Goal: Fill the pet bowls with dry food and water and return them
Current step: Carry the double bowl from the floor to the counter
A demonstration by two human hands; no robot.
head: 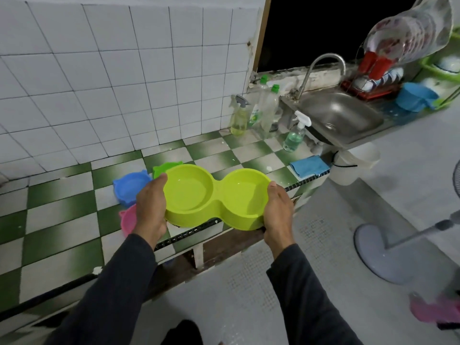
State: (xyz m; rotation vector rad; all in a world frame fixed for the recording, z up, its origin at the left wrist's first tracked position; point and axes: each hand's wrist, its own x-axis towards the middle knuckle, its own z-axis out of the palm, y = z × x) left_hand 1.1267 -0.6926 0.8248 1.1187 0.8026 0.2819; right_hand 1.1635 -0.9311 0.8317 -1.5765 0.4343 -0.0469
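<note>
Both hands held the lime double bowl (216, 195) over the front edge of the checkered counter (62, 220), the left hand (150, 207) curled round its left end and the right hand (278, 207) round its right end, thumbs on the rim. Both wells looked empty, so filling had apparently not begun. Behind the double bowl sat blue (130, 186), green (164, 168) and pink (128, 220) cat-shaped bowls. The sink (341, 118) with its faucet (323, 70) lay beyond it to the right; the next move probably called for carrying it there level for water.

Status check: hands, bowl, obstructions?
Left hand, right hand grip lime-green plastic double bowl by its ends. Both wells empty. Small blue bowl close beside the left hand.
</note>
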